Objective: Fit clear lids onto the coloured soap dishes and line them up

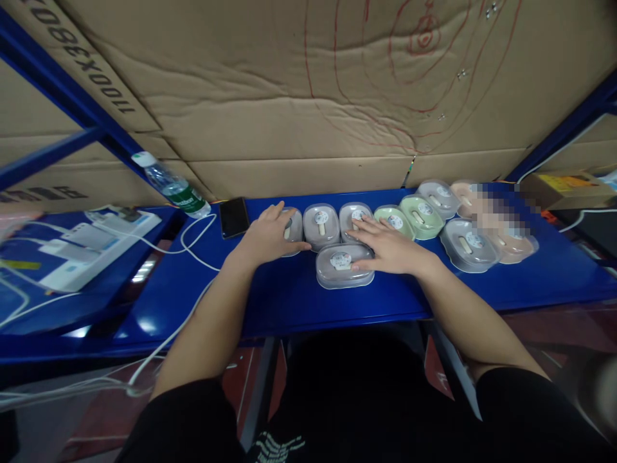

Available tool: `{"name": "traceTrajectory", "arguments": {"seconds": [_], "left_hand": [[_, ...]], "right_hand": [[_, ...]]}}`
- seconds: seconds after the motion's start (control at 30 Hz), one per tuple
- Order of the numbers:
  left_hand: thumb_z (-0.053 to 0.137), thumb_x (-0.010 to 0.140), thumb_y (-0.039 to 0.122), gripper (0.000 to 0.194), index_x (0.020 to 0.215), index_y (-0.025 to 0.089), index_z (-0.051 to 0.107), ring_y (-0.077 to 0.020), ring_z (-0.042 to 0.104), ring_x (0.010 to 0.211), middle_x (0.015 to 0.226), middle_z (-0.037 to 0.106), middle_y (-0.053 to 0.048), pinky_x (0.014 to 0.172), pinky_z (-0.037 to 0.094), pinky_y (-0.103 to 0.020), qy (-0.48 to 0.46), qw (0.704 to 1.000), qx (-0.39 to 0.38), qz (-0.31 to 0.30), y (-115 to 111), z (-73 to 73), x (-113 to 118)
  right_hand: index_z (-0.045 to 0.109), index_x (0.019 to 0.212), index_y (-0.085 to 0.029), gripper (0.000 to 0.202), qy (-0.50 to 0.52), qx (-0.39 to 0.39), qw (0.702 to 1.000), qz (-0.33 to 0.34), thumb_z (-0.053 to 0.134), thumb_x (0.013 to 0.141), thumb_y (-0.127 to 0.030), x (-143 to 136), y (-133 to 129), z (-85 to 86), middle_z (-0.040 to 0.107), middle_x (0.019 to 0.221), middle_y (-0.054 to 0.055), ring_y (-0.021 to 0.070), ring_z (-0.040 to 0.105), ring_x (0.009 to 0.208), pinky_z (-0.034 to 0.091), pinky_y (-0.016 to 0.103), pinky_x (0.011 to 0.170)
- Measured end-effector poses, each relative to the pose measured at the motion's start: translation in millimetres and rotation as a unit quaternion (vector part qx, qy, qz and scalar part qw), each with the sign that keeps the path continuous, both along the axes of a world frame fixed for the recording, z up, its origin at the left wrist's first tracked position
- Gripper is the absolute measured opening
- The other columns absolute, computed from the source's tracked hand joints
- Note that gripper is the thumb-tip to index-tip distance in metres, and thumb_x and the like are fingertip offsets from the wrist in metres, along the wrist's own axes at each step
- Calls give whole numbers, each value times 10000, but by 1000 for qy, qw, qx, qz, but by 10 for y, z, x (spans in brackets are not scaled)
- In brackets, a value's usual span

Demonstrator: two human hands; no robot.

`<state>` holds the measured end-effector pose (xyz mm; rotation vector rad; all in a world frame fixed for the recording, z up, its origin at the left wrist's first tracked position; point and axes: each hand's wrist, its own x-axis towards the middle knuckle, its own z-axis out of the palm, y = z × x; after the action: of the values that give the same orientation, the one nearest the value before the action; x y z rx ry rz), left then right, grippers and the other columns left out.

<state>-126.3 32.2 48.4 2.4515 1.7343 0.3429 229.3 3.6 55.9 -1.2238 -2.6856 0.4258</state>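
Three grey lidded containers (321, 226) are lined up side by side on the blue bench (289, 299), and a fourth grey container (337, 276) is set crosswise just in front of the second and third. The leftmost of the row is partly covered by the left hand (265, 238), whose fingers are spread over it, with the thumb reaching toward the second. The far end of the third is overlaid by the fingers of the right hand (390, 249), which are loosely parted, while its thumb is laid at the fourth's lid. Nothing is seen clamped; the action in hand is judged to be light contact or steadying from above. For any lift, the fingers would need to be curled around the sides; for any slide, even pressure would be needed so that neighbours are not nudged.

Beyond the right hand, two green containers (421, 217) are placed, then grey and orange containers (518, 247), partly hidden by a blurred patch. Room for sliding is offered between the fourth container and the bench's near edge, but sideways room is limited by the close row. The far side is bounded by a cardboard panel (270, 135). To the left, a phone (232, 217), a bottle (186, 196) and a looped white cable (183, 239) are found.
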Motion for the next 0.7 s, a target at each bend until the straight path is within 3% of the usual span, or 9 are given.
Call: {"name": "traceTrajectory", "arguments": {"seconds": [0.17,0.27,0.37,0.57,0.7], "left_hand": [[826,895,691,970,1671,197,520,-493,344,1726,1811,446,-243,1362,371,-666,-11,999,-8,35,85,-83,-74],[792,910,690,1022,1701,122,483,-524,314,1729,1825,381,-303,1345,389,-682,-5,997,-10,80,96,-79,-85],[766,922,667,1023,1720,100,469,-524,376,1701,1834,359,-311,1337,411,-670,-7,993,2,116,108,-70,-79],[752,914,504,826,1624,109,604,-458,518,1624,1728,555,-242,1356,426,-602,-64,987,62,136,155,-88,-87],[793,864,429,615,1412,152,749,-434,668,1459,1514,733,-199,1297,499,-598,-159,969,140,127,171,-53,-102]], "right_hand": [[524,1749,-220,1085,-7,-4,1000,3,675,933,-919,8,2,3,309,1887,190,507,242,1759,180,775,1412],[520,1751,-214,1088,-8,-2,1000,4,665,937,-922,7,1,10,307,1887,194,505,245,1759,182,769,1414],[514,1756,-228,1068,-8,-2,1000,6,667,946,-909,9,1,8,304,1891,179,501,247,1759,199,763,1412],[499,1766,-229,1061,-14,2,1000,7,644,962,-906,17,5,-9,291,1896,168,502,231,1762,197,758,1416],[519,1756,-252,1047,-13,7,1000,2,670,950,-902,5,4,-14,308,1894,157,502,256,1756,207,747,1419]]}}
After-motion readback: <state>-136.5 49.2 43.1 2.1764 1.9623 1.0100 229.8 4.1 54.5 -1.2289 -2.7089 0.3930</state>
